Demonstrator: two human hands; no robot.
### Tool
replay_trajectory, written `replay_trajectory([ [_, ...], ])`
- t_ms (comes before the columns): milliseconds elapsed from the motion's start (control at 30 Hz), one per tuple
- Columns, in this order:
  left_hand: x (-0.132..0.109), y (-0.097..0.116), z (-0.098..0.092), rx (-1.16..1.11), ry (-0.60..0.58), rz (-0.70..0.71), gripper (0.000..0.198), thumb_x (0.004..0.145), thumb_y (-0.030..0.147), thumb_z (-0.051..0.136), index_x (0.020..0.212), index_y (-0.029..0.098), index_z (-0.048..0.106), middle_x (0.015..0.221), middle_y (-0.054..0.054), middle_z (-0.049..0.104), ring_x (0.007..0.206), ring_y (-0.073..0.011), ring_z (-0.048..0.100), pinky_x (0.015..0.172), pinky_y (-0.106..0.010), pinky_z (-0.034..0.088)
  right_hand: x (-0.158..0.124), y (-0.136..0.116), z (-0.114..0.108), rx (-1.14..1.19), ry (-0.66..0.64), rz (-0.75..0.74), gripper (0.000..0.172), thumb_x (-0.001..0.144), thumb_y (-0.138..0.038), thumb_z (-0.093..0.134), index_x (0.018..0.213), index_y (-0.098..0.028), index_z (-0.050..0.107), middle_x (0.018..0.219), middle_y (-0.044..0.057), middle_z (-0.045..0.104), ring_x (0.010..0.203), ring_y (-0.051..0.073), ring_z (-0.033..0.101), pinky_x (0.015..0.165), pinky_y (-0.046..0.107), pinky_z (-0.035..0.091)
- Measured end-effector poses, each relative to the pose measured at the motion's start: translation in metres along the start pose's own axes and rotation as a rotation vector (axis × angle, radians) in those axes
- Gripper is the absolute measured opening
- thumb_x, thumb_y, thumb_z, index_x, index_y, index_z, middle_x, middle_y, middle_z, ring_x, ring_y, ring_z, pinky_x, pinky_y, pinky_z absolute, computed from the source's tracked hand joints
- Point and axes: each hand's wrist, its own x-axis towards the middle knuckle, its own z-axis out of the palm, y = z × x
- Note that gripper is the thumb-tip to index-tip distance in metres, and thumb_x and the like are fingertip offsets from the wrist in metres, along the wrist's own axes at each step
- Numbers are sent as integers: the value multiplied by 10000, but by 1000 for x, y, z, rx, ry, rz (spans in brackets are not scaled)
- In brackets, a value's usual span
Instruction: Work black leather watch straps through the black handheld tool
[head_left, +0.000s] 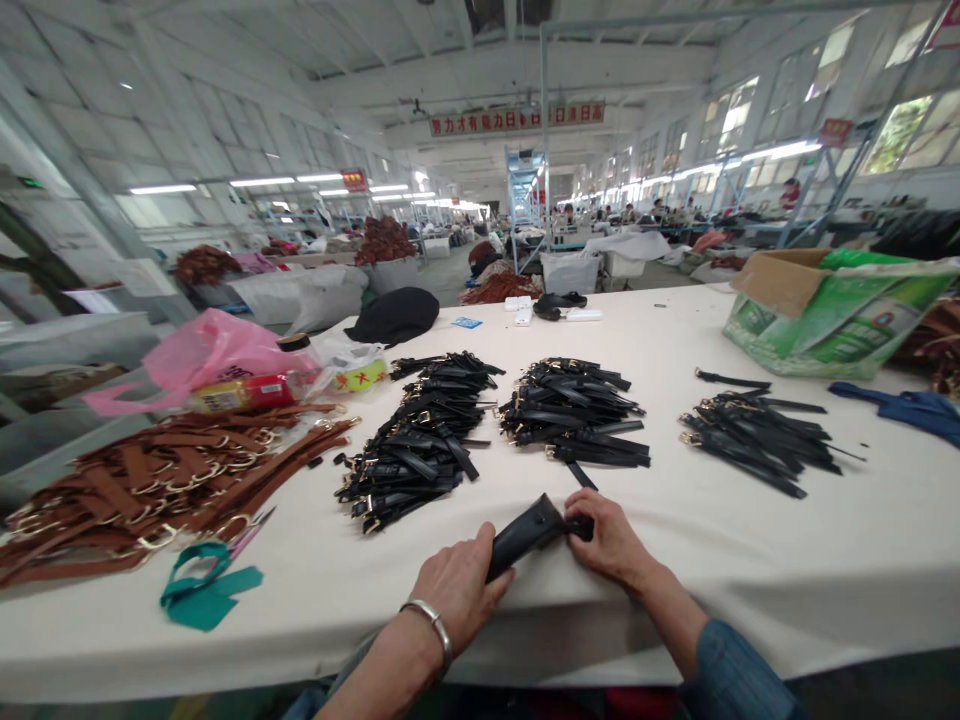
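At the near edge of the white table, both hands hold one black strap piece. My left hand, with a silver bangle on the wrist, grips its lower end. My right hand pinches its upper end. Beyond them lie three heaps of black straps with gold buckles: a left heap, a middle heap and a right heap. One loose black strap lies just above my right hand.
A pile of brown straps covers the left side, with teal scissors near it. Pink and clear plastic bags, a black cap, a green-printed carton and blue cloth sit further out. People work in the far background.
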Motion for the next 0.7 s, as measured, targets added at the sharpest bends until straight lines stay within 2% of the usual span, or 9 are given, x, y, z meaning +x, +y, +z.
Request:
replay_trajectory([
  [200, -6, -11, -1, 10, -22, 0, 282, 788, 401, 409, 1019, 241, 415, 908, -44, 636, 841, -261, 587, 688, -356, 430, -1, 4, 1, 24, -7, 26, 216, 559, -52, 510, 717, -181, 582, 863, 33, 558, 775, 149, 540, 725, 267, 438],
  [300, -1, -3, -1, 28, -35, -9, 302, 785, 392, 416, 1045, 238, 405, 916, -42, 635, 843, -261, 589, 685, -352, 431, -1, 6, 1, 47, -7, 26, 232, 552, -53, 508, 732, -184, 574, 868, 32, 555, 786, 153, 536, 734, 270, 435],
  [500, 15, 14, -2, 27, -35, -14, 238, 791, 391, 409, 977, 243, 425, 885, -30, 632, 805, -256, 595, 643, -329, 421, 1, 7, 0, 64, 23, 39, 230, 542, -56, 506, 736, -178, 528, 861, 34, 543, 812, 162, 519, 752, 276, 426],
  [700, 7, 2, -5, 1, -82, -65, 288, 796, 393, 407, 1041, 243, 417, 898, -42, 637, 836, -246, 585, 674, -324, 409, 1, 5, -1, 70, 8, 63, 240, 557, -57, 502, 760, -180, 534, 879, 38, 533, 820, 163, 515, 767, 284, 420],
])
